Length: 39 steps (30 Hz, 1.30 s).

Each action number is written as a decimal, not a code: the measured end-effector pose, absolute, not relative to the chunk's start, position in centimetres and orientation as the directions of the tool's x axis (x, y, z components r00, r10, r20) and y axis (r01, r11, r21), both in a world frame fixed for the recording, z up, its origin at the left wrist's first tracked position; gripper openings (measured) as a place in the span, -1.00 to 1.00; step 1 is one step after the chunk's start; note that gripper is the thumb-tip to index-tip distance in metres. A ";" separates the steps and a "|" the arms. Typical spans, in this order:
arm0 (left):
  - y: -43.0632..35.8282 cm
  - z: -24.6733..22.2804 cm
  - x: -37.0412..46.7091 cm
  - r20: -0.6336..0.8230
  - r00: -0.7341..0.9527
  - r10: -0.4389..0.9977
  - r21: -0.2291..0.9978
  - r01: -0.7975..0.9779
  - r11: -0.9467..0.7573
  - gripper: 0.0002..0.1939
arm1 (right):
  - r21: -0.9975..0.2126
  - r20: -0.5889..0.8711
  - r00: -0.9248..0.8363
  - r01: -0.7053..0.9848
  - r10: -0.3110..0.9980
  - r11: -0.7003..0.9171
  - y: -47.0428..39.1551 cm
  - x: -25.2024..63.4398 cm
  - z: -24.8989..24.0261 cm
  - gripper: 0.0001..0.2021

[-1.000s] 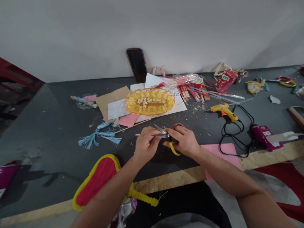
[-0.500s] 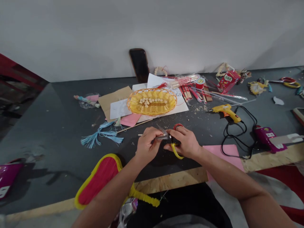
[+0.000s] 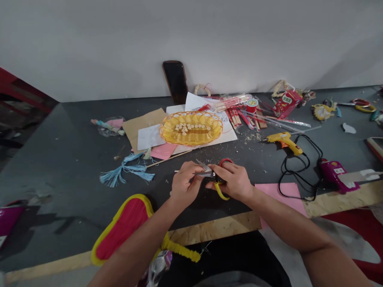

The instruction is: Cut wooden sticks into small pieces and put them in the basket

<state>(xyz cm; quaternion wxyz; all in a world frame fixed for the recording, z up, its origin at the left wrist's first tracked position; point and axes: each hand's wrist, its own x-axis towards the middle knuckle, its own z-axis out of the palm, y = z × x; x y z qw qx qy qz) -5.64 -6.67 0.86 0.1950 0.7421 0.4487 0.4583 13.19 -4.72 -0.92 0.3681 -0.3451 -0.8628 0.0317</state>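
Note:
My right hand [image 3: 235, 181] is closed round the handles of a pair of scissors [image 3: 207, 173], one loop red and the other yellow. Their blades point left, slightly parted, toward my left hand [image 3: 186, 181]. That hand is pinched on a thin pale wooden stick [image 3: 176, 171], whose end pokes out to the left of the fingers; the blades overlap its other end, and whether they touch it is hard to see. Just beyond both hands sits a yellow woven basket [image 3: 191, 137] holding small cream-coloured pieces.
Left of my hands lie blue tassels [image 3: 122, 173] and a red, yellow-edged sole-shaped piece [image 3: 125, 225]. A yellow glue gun [image 3: 284, 141] with a looping black cord lies right. Red-wrapped chopsticks [image 3: 235, 115] and a leaning phone [image 3: 175, 81] are behind. Pink paper [image 3: 278, 193] lies by my right forearm.
The scissor blades have closed somewhat near the fingers of my left hand. Both hands stay in nearly the same place, and the view has shifted very slightly.

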 end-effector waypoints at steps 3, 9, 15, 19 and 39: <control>-6.6 0.8 -5.6 0.539 0.174 0.824 0.681 0.485 -0.548 -0.87 | -0.273 0.612 -0.504 0.589 0.610 0.760 -4.8 13.3 -0.9 -0.53; -6.5 1.0 -5.6 0.544 0.183 0.819 0.667 0.498 -0.555 -0.88 | -0.285 0.583 -0.515 0.594 0.628 0.752 -4.6 13.3 -0.7 -0.53; -6.6 1.0 -5.7 0.509 0.187 0.840 0.692 0.493 -0.528 -0.89 | -0.355 0.533 -0.518 0.581 0.669 0.733 -4.6 13.1 -0.6 -0.45; -6.6 0.8 -5.7 0.507 0.183 0.842 0.694 0.494 -0.524 -0.90 | -0.439 0.514 -0.512 0.532 0.688 0.724 -4.7 13.2 -0.8 -0.45; -6.7 1.2 -5.6 0.434 0.120 0.893 0.689 0.594 -0.415 -0.91 | -0.364 0.506 -0.502 0.613 0.701 0.701 -4.6 13.0 -0.4 -0.42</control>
